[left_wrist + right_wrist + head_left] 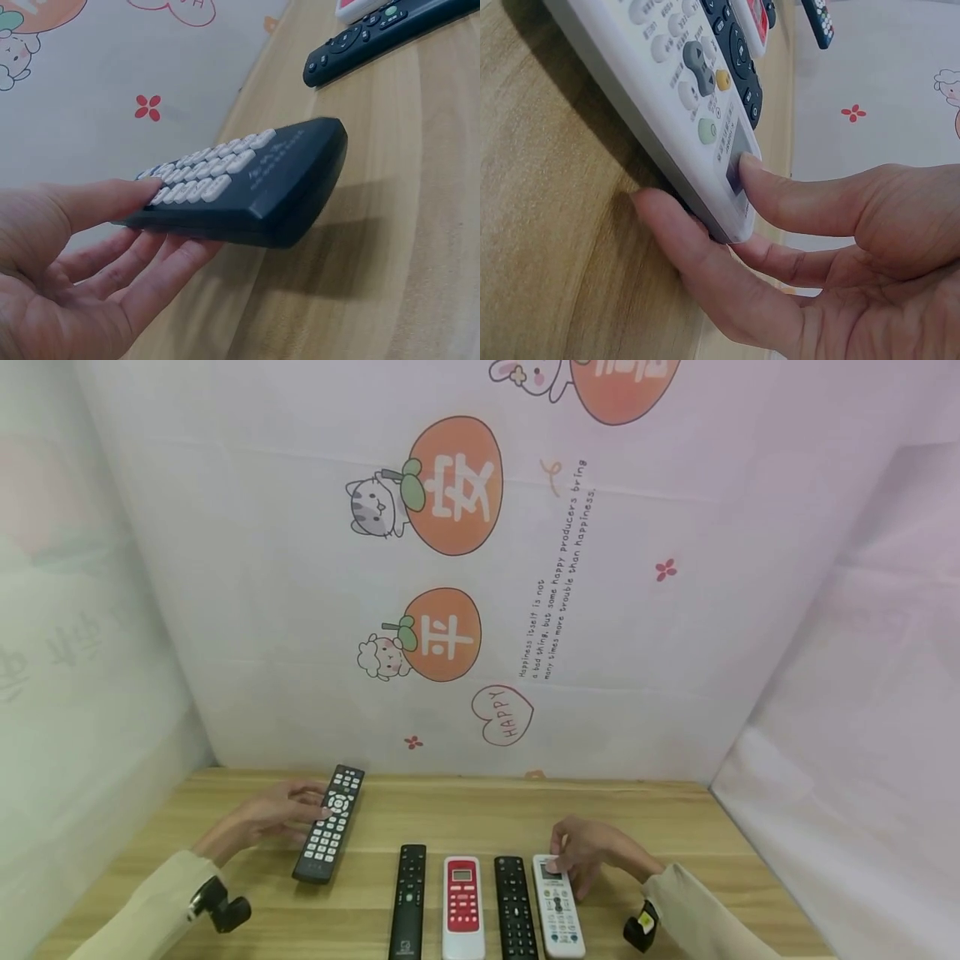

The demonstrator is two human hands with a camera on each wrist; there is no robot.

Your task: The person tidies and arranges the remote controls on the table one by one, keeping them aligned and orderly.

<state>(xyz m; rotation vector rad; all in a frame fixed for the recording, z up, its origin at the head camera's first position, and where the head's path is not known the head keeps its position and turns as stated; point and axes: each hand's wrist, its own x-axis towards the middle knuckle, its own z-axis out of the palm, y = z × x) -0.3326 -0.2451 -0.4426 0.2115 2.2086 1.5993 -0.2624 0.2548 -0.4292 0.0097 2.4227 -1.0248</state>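
My left hand (272, 812) grips a black remote control with white buttons (324, 846), thumb on the keys and fingers underneath. In the left wrist view that remote (292, 184) is tilted above the wood, its shadow beneath it. On the other side, my right hand (592, 846) pinches the top end of a white remote control with a small grey screen (562, 927). The right wrist view shows the thumb over the screen of this white remote (641, 97) and other fingers along its edge and under its end.
Left of the white remote lie a black remote (515, 906), a white remote with a red face (462, 906) and another black remote (408, 893), side by side. A printed white cloth (615, 718) rises behind the wooden table (450, 810), with white cloth walls at both sides.
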